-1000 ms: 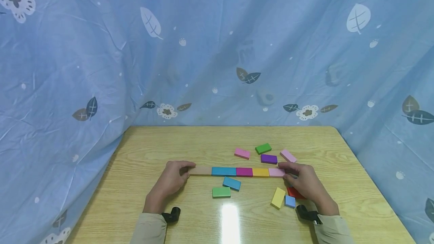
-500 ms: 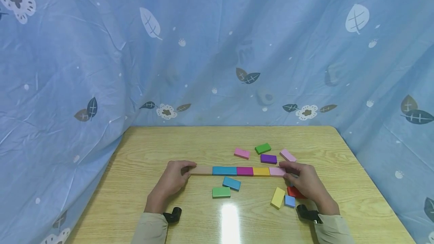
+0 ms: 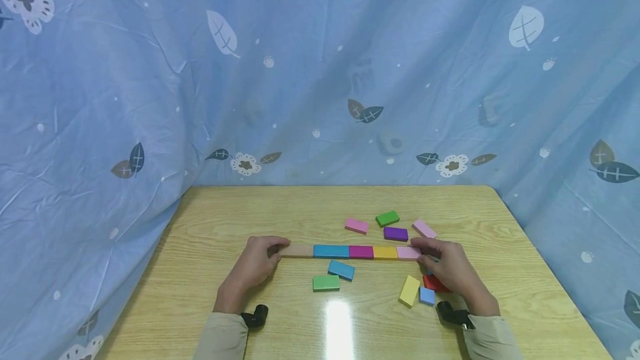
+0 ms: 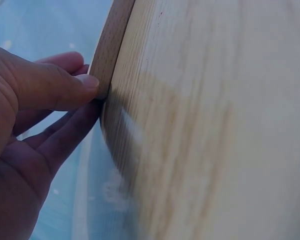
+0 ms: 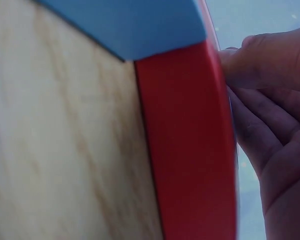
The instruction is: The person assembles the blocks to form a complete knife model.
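Note:
Five-coloured rectangular blocks lie end to end in one straight row: a plain wooden block (image 3: 299, 251), a blue block (image 3: 331, 251), a magenta block (image 3: 361, 252), an orange-yellow block (image 3: 385, 253) and a pale pink block (image 3: 408, 253). At the row's left end, my left hand (image 3: 255, 263) pinches the plain wooden block between thumb and fingers; the left wrist view shows the thumb (image 4: 87, 81) on its end. My right hand (image 3: 447, 268) pinches the pale pink block at the right end. In the right wrist view a red block (image 5: 187, 145) hides its fingertips.
Behind the row lie a pink block (image 3: 356, 226), green block (image 3: 387, 219), purple block (image 3: 395, 234) and light pink block (image 3: 424, 229). In front are a blue block (image 3: 341, 270), light green block (image 3: 326, 283), yellow block (image 3: 409, 291) and small blue block (image 3: 427, 296).
The row has shifted very slightly to the right with both hands still at its ends. The loose blocks have stayed in place.

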`<control>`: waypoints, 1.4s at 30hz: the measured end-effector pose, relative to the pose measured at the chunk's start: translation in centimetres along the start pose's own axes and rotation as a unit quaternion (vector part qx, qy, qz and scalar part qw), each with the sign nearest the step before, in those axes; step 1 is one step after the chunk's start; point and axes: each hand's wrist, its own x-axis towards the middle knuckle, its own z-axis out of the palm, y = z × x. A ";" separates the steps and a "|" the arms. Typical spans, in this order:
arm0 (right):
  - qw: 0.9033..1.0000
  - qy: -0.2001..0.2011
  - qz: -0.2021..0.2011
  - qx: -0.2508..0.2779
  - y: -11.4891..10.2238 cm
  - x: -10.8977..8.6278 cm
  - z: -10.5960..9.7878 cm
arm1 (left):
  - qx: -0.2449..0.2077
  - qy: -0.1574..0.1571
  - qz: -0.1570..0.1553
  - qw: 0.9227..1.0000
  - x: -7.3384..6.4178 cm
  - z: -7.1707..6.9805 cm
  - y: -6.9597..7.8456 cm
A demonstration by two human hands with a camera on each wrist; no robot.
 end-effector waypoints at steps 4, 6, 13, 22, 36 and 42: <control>1.000 -0.001 0.005 0.000 -0.1 0.1 0.1 | -0.001 0.001 0.004 1.000 0.0 0.0 0.0; 1.000 -0.001 0.007 -0.001 -0.1 0.1 0.1 | -0.004 0.001 0.003 1.000 0.1 -0.1 0.0; 1.000 -0.001 0.008 -0.006 0.0 0.2 0.0 | -0.014 -0.001 -0.006 1.000 0.1 0.0 0.0; 0.999 0.036 0.005 0.009 -1.4 -0.7 -0.2 | -0.006 -0.005 -0.012 1.000 0.1 -0.1 0.1; 0.985 0.038 -0.029 0.167 -6.2 -1.2 3.8 | -0.013 -0.005 -0.024 1.000 -0.1 0.0 0.1; 0.983 0.002 -0.006 0.184 -7.6 -1.1 5.9 | -0.012 -0.007 -0.023 1.000 -0.1 0.0 0.1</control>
